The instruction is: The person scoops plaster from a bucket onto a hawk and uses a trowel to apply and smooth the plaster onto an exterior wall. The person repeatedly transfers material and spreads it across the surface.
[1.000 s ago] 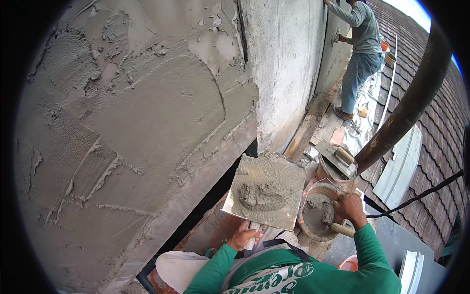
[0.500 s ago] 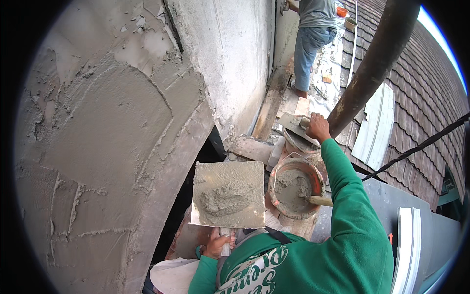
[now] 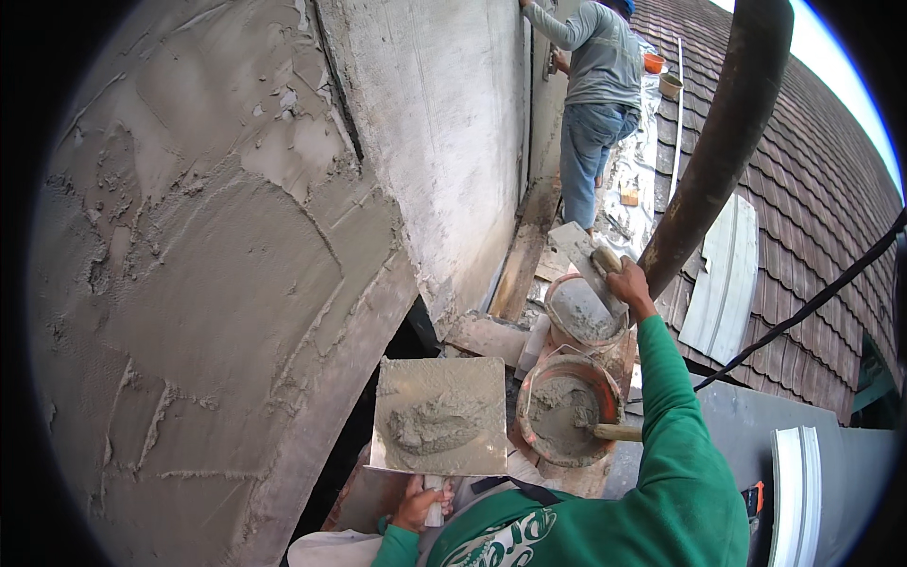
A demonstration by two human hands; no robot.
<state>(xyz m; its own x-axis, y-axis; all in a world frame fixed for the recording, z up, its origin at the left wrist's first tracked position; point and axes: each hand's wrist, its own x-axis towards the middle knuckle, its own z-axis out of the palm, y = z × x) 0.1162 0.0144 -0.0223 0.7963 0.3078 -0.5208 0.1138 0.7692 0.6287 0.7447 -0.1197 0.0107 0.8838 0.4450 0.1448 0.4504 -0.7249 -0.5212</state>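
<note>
My left hand [image 3: 418, 504] is closed round the handle of a plasterer's hawk [image 3: 487, 380]. On its square board lies a mound of wet grey mortar [image 3: 430, 425]. My right hand [image 3: 631, 286] grips the handle of a plastering trowel [image 3: 576, 248], whose blade slants across the far bucket [image 3: 552, 310]. Greyish contents show inside that bucket, partly behind the blade. Nearer stands an orange-rimmed bucket [image 3: 523, 420] of mortar, with a wooden-handled tool [image 3: 619, 433] stuck in it. To my left is a wall coated with wet mortar [image 3: 217, 274].
A co-worker [image 3: 605, 71] in grey stands farther along the walkway, facing the wall. A thick dark pole [image 3: 723, 132] slants up beside my right arm. Roof tiles [image 3: 794, 217], a black cable [image 3: 817, 302] and metal sheets [image 3: 723, 274] lie right. A dark gap [image 3: 354, 435] runs below the wall.
The trowel has turned from lying flatter over the far bucket to a steeper slant, uncovering more of the bucket. My view has tilted up, showing more of the co-worker. The hawk remains in my left hand.
</note>
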